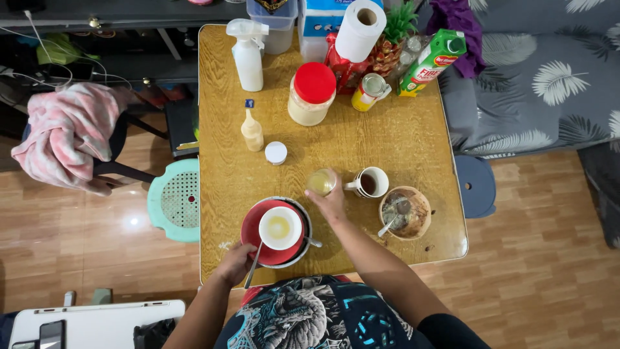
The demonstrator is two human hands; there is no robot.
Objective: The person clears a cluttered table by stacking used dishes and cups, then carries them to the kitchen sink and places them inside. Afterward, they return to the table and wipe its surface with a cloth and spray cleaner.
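Head view only. Right hand (330,201) reaches to twelve o'clock of the body, fingers wrapped round a small clear glass (321,181) of yellowish liquid; the glass stands near bench centre. Grip there is grasping the glass. Left hand (236,262) sits at the bench's near edge, closed on a metal utensil (252,266), handle angled up toward a stack: white bowl (280,227) on red plate (270,234) over a grey dish.

White mug (371,183) of dark drink stands just beside the glass at three o'clock. Brown bowl (405,212) with spoon at four o'clock of the mug.

Risks, as judged:
- Glass swung right could knock the mug; they are nearly touching.
- Stack lies close to the bench (400,139) edge; a push from the utensil could tip the white bowl.
- Forearm passes over the stack; a low elbow may catch it.
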